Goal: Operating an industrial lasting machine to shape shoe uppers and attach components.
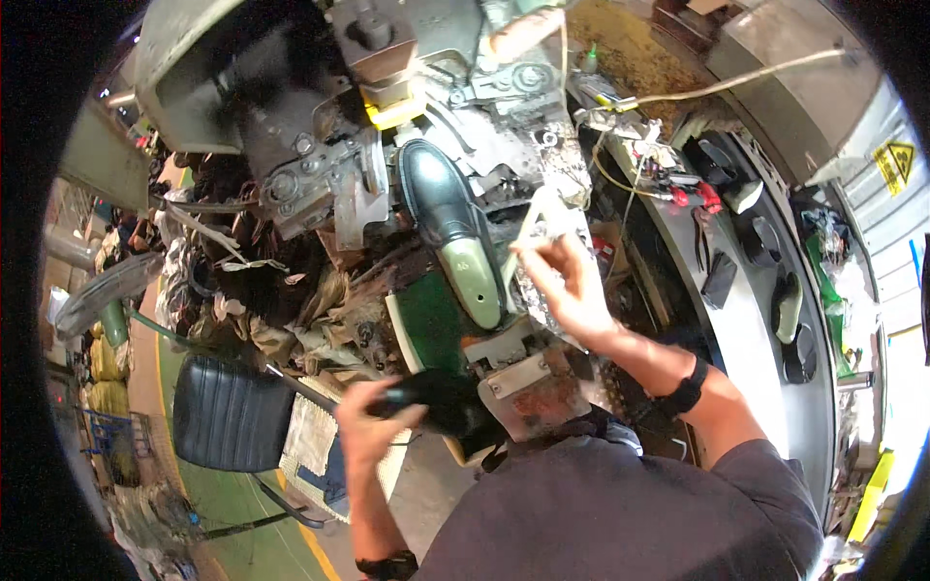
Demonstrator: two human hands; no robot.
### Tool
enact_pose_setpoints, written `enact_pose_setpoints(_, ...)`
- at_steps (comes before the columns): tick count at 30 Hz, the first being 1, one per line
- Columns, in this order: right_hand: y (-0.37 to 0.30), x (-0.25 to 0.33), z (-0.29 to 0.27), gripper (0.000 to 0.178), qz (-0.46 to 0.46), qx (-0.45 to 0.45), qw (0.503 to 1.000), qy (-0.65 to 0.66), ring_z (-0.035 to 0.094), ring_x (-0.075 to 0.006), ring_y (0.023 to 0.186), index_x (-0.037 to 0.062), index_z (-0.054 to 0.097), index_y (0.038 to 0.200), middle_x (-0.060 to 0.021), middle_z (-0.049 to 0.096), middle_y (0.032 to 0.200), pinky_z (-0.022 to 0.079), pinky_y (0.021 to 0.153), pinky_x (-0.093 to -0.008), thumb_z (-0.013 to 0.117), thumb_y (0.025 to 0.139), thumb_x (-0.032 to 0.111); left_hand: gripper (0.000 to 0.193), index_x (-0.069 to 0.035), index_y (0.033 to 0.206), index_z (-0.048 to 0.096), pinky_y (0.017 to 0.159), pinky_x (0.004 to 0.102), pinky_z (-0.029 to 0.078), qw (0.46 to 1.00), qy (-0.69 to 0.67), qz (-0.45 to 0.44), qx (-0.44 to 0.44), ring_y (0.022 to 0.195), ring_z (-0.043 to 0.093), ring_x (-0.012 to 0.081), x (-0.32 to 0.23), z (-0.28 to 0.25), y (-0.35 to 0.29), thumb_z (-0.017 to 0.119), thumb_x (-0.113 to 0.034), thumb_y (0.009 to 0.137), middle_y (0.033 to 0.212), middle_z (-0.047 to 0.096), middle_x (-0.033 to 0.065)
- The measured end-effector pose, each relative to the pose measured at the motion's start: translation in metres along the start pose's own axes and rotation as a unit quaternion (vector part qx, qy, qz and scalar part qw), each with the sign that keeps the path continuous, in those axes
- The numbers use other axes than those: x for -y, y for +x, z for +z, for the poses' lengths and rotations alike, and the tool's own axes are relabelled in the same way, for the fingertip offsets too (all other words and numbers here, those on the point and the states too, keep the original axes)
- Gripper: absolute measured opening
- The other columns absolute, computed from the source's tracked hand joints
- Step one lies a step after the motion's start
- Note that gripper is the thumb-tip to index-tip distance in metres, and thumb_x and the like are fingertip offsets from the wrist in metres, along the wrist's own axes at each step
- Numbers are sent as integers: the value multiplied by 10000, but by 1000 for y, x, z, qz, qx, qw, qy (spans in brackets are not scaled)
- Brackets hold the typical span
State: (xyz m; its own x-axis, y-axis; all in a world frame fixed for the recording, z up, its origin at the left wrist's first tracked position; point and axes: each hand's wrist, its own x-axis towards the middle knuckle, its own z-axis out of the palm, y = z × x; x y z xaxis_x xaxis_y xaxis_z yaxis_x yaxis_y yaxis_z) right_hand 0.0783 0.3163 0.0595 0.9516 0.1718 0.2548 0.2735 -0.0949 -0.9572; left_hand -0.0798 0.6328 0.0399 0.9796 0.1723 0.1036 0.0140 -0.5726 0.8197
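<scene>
In front of me a black leather shoe upper (438,194) sits on a pale green shoe last (472,286), toe pointing away, within the metal clamps of a machine (504,87). My right hand (573,290) is just right of the last's heel end. Its fingers are pinched on a pale strip-like thing (531,221), washed out by bright light. Lower left, my left hand (373,424) closes round a dark, blurred thing (436,397) that looks like another black shoe upper. It overlaps a green pad (428,318).
A black padded chair seat (232,412) stands at left. On the right, a long grey rack (751,334) carries several black shoe parts and a pale green last (789,308). A hose (736,89) crosses at upper right. Crumpled material lies left of the machine.
</scene>
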Motion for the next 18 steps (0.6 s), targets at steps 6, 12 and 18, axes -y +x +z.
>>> enact_pose_setpoints(6, -70, 61, 12, 833, -272, 281, 917, -77, 460, -382, 1367, -12, 421, 1454, -230, 456, 1483, 404, 1112, -459, 819, 813, 341, 422, 17, 1223, 604, 886, 422, 557, 817, -521, -80, -235, 960, 682, 291, -53, -86, 53, 676, -202, 869, 1090, 693, 110)
enact_pose_setpoints(12, -89, 59, -9, 938, -337, 86, 929, -123, 406, -393, 1405, -39, 376, 1469, -237, 437, 1493, 321, 1167, -507, 874, 743, 283, 286, -64, 1100, 655, 819, 385, 568, 770, -626, -73, -102, 914, 681, 237, -115, 0, 96, 647, -293, 929, 1027, 705, 82)
enact_pose_setpoints(18, -145, 77, -90, 988, -267, -19, 946, -184, 500, -378, 1335, -12, 332, 1502, -247, 494, 1448, 385, 1117, -477, 875, 752, 332, 358, -32, 1160, 626, 884, 458, 572, 749, -640, -147, 87, 1024, 673, 286, -179, 88, 111, 642, -301, 923, 1142, 682, 126)
